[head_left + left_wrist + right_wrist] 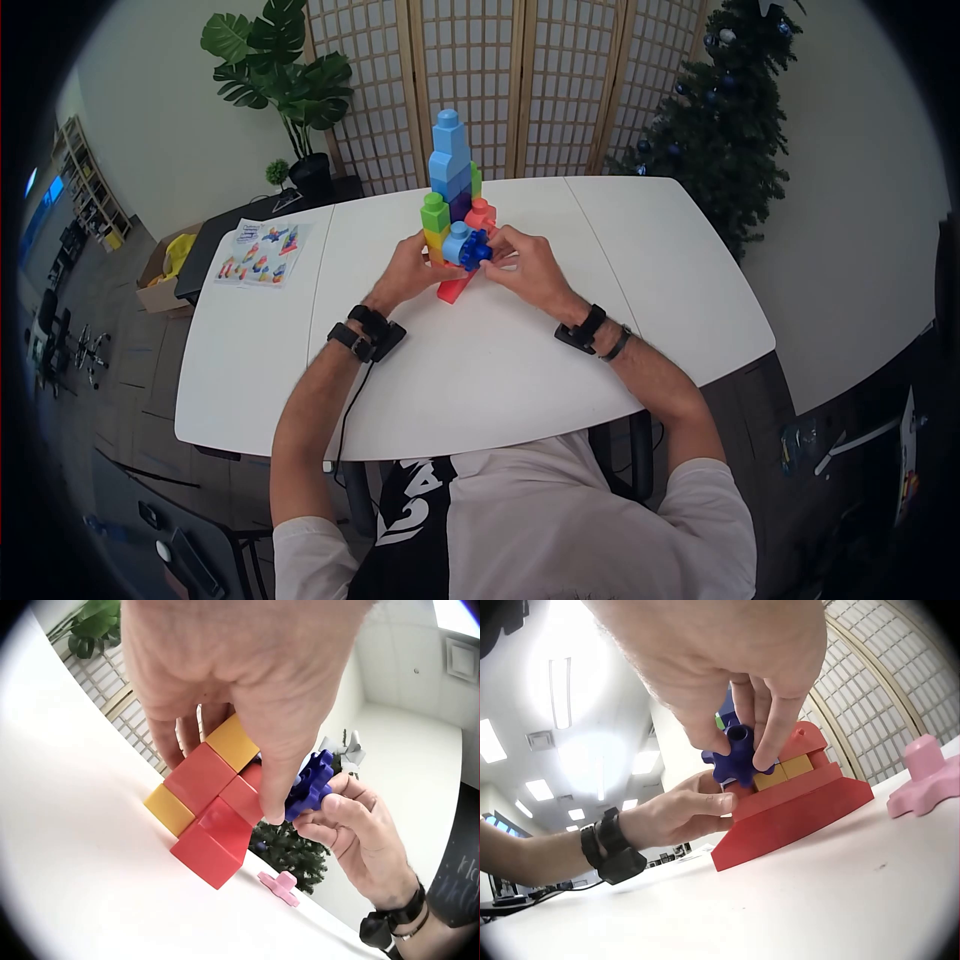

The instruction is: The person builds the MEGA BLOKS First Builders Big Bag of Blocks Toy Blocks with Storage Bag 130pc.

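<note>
A tower of colored blocks stands on the table, with light blue blocks [449,150] on top, green and yellow ones lower down, and a red base [795,818]. The left hand [407,272] grips the lower blocks from the side, its thumb by the red blocks [200,777]. Between the right hand's [533,270] thumb and fingers is a dark blue gear-shaped piece [739,759], pinched against the tower's near side. A light blue block [456,243] sits just beside that gear. In the right wrist view the gear's hollow peg faces outward.
A pink gear piece [930,777] lies on the white table [480,380] near the tower. A printed sheet [262,254] with block pictures lies at the table's left. Behind stand a folding screen [480,80], a potted plant [290,80] and a decorated tree [715,130].
</note>
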The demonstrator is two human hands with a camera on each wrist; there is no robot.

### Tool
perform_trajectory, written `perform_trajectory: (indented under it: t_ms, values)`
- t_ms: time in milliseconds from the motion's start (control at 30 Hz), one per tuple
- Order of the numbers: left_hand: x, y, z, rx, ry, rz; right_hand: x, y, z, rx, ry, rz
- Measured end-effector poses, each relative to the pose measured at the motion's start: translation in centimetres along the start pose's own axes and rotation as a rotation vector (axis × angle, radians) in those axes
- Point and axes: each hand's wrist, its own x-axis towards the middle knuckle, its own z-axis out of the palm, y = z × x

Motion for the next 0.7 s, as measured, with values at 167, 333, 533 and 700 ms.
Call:
perform_trajectory:
  t_ms: [167,333,533,700]
  values:
    - [-0.09,0.11,0.23,0.008,0.008,0.022,-0.05,0.03,0.22,0.035,0.046,0.03]
    - [-0.07,0.02,0.44,-0.029,0.006,0.032,-0.12,-0.15,0.04,0.02,0.027,0.057]
    - [-0.17,0.35,0.43,-0.014,0.008,0.036,-0.16,-0.33,-0.03,-0.003,0.031,0.065]
    - [-0.06,0.06,0.35,-0.016,-0.005,0.044,-0.12,-0.16,-0.19,-0.001,0.01,0.048]
